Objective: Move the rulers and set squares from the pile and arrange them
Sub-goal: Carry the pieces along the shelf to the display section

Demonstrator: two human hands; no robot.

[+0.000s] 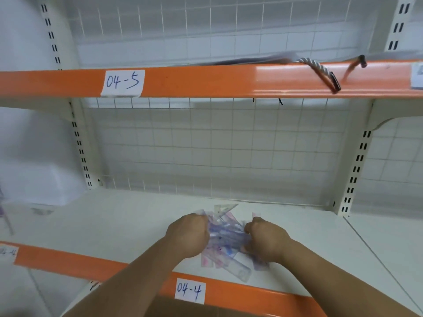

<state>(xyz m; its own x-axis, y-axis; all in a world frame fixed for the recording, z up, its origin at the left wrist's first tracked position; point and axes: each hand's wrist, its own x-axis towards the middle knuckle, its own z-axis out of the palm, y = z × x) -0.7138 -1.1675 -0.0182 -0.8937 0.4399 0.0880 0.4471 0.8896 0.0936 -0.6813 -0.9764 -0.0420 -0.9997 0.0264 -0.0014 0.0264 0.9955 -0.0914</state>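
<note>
On the shelf [114,223], my left grip [187,234] and right grip [267,242] were curled around the whole pile [225,236] of rulers and set squares, seemingly nothing arranged yet.

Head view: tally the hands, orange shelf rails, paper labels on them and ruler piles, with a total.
Hands: 2, left hand, right hand
Orange shelf rails: 2, upper, lower
Paper labels: 4, 04-5, 04-4, one cut off left, one at right edge
Pile of rulers and set squares: 1
Total: 9
</note>
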